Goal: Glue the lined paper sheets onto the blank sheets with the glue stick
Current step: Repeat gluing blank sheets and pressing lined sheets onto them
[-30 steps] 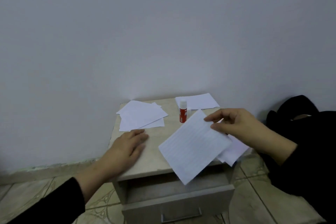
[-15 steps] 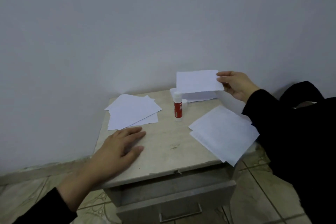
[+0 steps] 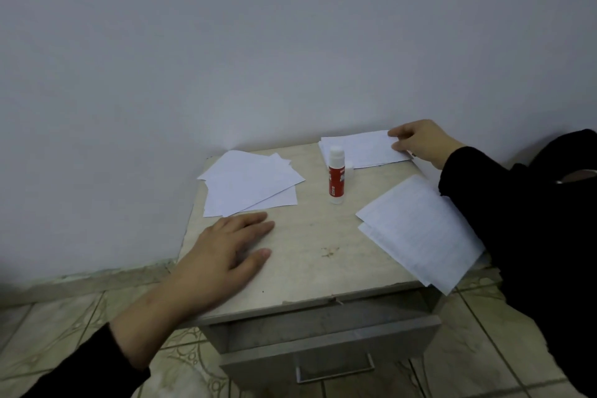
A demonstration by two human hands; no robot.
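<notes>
The right hand (image 3: 420, 144) sits in the upper right of the frame, fingers and thumb pinching the edge of the top sheet on the small paper pile (image 3: 361, 150) at the back of the desk (image 3: 310, 255). The left hand (image 3: 226, 252) lies flat and relaxed on the bare desk in the lower left, grasping nothing.

The step in hand looks like handling one sheet at that back pile. To do it well, I would pinch only the top sheet, keep it flat and square to the pile, and stay clear of the glue stick (image 3: 336, 176) — it stands upright just in front of the pile, cap on, and would tip at a light knock. The flat hand could steady the desk.

A fanned stack of blank sheets (image 3: 248, 184) lies at centre left. The lined sheets (image 3: 416, 229) lie at the right, their near corner overhanging the desk's edge, so a sleeve could drag them off.

The desk is pale and worn, with a small stain near the middle and a drawer (image 3: 329, 352) pulled partly open below. Behind is a plain grey-white wall; the floor is patterned tile.
</notes>
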